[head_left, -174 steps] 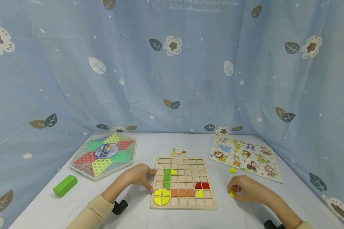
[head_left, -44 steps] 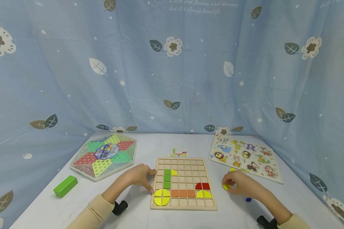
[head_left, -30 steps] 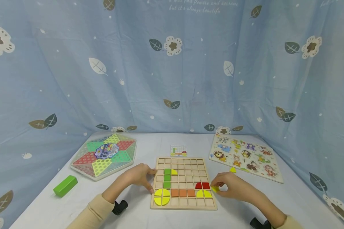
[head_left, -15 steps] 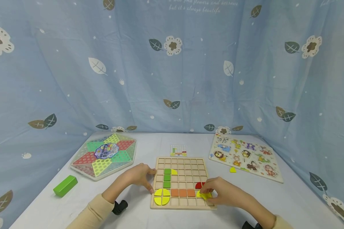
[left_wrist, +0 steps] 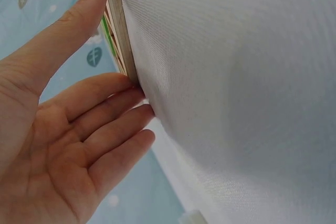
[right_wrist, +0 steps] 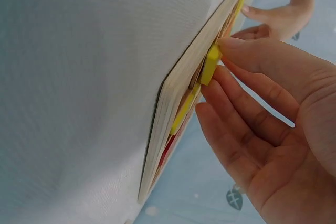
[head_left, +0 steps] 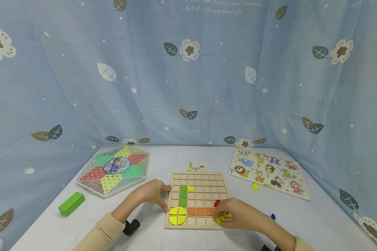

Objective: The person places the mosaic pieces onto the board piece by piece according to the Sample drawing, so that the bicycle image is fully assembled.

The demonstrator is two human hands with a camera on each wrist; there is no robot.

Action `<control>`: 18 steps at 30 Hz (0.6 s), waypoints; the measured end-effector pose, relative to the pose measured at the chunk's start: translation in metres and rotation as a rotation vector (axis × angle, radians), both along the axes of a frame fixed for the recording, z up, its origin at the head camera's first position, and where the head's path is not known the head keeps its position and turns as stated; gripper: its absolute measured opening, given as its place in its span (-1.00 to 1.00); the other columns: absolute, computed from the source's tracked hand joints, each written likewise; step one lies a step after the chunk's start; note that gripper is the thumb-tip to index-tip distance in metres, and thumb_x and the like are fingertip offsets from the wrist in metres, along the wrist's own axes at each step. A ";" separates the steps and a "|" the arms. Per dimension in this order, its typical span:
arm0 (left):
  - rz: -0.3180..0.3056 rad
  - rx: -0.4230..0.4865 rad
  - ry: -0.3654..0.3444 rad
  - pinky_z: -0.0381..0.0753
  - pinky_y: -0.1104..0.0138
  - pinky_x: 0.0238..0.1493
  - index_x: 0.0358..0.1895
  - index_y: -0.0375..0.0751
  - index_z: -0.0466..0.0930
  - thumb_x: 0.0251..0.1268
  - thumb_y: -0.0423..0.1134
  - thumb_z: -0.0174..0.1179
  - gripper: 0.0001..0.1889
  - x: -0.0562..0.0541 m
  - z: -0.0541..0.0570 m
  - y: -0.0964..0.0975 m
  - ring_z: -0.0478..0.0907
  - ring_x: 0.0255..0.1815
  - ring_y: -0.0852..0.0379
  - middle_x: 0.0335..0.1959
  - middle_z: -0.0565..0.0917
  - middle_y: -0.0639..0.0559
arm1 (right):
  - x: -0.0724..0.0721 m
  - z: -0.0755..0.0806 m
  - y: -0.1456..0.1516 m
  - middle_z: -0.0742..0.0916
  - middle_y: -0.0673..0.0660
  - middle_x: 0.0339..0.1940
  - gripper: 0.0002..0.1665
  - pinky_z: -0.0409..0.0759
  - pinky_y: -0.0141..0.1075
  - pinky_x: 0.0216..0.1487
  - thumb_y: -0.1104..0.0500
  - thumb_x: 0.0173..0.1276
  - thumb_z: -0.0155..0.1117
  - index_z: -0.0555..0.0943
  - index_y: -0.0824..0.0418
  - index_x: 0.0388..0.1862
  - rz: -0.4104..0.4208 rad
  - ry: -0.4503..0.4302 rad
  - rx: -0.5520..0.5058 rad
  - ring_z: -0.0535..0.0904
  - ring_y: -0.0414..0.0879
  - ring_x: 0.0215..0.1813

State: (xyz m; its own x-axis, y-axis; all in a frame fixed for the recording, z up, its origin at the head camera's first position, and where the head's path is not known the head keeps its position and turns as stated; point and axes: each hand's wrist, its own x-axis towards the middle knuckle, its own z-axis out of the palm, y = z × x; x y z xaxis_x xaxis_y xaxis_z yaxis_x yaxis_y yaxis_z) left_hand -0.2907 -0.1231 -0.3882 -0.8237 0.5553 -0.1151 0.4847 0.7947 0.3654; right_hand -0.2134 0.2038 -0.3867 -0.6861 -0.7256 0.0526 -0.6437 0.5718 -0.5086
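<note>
A wooden grid board (head_left: 203,221) lies flat on the table, bearing green squares (head_left: 183,194), orange squares (head_left: 200,211), a red piece (head_left: 217,203) and yellow quarter circles (head_left: 177,215). My right hand (head_left: 240,214) pinches a yellow quarter-circle piece (right_wrist: 211,65) between thumb and fingertips over the board's lower right. Beside it another yellow piece (right_wrist: 185,109) sits in the grid, seen in the right wrist view. My left hand (head_left: 152,192) touches the board's left edge with thumb and fairly straight fingers (left_wrist: 118,135). In the head view, my right hand hides part of the red and yellow pieces.
Behind the board lies a small pattern card (head_left: 195,165). To the right are an animal puzzle (head_left: 264,171), a loose yellow piece (head_left: 255,186) and a blue piece (head_left: 273,217). A hexagonal game box (head_left: 114,170) and a green block (head_left: 71,204) lie to the left.
My right hand has carried the yellow piece leftward from the table onto the board's lower right. Earlier, another yellow quarter circle was added beside the one after the orange squares. My left hand stays.
</note>
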 end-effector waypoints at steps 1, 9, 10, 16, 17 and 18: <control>-0.001 0.000 0.001 0.48 0.06 0.14 0.20 -0.26 0.55 -0.31 0.01 0.59 -0.15 0.000 0.000 0.000 0.42 0.27 -0.18 0.20 0.56 -0.17 | 0.000 0.000 0.000 0.69 -0.19 -0.25 -0.73 0.60 -0.42 -0.15 0.33 0.12 0.44 0.73 0.11 -0.18 0.002 0.005 0.000 0.56 -0.37 -0.23; 0.009 -0.004 0.001 0.47 0.06 0.14 0.20 -0.25 0.56 -0.32 0.02 0.59 -0.15 0.001 0.000 0.000 0.42 0.27 -0.19 0.19 0.56 -0.17 | 0.000 -0.003 0.001 0.69 -0.17 -0.24 -0.73 0.60 -0.43 -0.18 0.33 0.11 0.44 0.73 0.11 -0.18 0.005 0.028 -0.010 0.56 -0.36 -0.22; 0.010 -0.006 0.001 0.47 0.07 0.14 0.20 -0.25 0.56 -0.32 0.02 0.59 -0.15 0.000 0.000 0.000 0.42 0.27 -0.18 0.19 0.57 -0.17 | 0.000 -0.003 0.001 0.69 -0.17 -0.24 -0.73 0.60 -0.43 -0.18 0.34 0.12 0.43 0.73 0.11 -0.18 0.002 0.026 -0.011 0.56 -0.36 -0.23; 0.023 -0.025 0.007 0.46 0.05 0.15 0.20 -0.22 0.57 -0.33 0.03 0.60 -0.15 0.001 0.001 0.001 0.42 0.26 -0.19 0.18 0.58 -0.14 | -0.001 -0.004 0.000 0.68 -0.17 -0.25 -0.71 0.59 -0.43 -0.20 0.36 0.11 0.41 0.72 0.11 -0.17 -0.012 0.007 -0.011 0.54 -0.36 -0.26; 0.026 -0.029 0.008 0.47 0.05 0.14 0.20 -0.22 0.57 -0.33 0.03 0.60 -0.15 0.001 0.001 0.001 0.42 0.26 -0.20 0.18 0.58 -0.14 | -0.002 -0.004 0.000 0.68 -0.16 -0.25 -0.71 0.59 -0.44 -0.21 0.36 0.11 0.41 0.72 0.12 -0.17 -0.009 0.005 -0.016 0.54 -0.36 -0.27; 0.029 -0.031 0.009 0.46 0.05 0.14 0.19 -0.22 0.58 -0.33 0.02 0.60 -0.15 0.001 0.001 0.001 0.42 0.26 -0.20 0.18 0.58 -0.13 | -0.002 -0.004 0.000 0.67 -0.16 -0.25 -0.71 0.59 -0.44 -0.21 0.37 0.11 0.41 0.72 0.12 -0.17 -0.005 0.003 -0.021 0.54 -0.36 -0.27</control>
State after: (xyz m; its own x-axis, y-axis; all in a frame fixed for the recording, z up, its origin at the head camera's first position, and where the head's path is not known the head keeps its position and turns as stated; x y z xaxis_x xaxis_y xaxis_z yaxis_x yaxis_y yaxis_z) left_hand -0.2897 -0.1218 -0.3870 -0.8406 0.5272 -0.1247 0.4642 0.8196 0.3357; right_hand -0.2150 0.2043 -0.3910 -0.6899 -0.7206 0.0695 -0.6421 0.5647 -0.5184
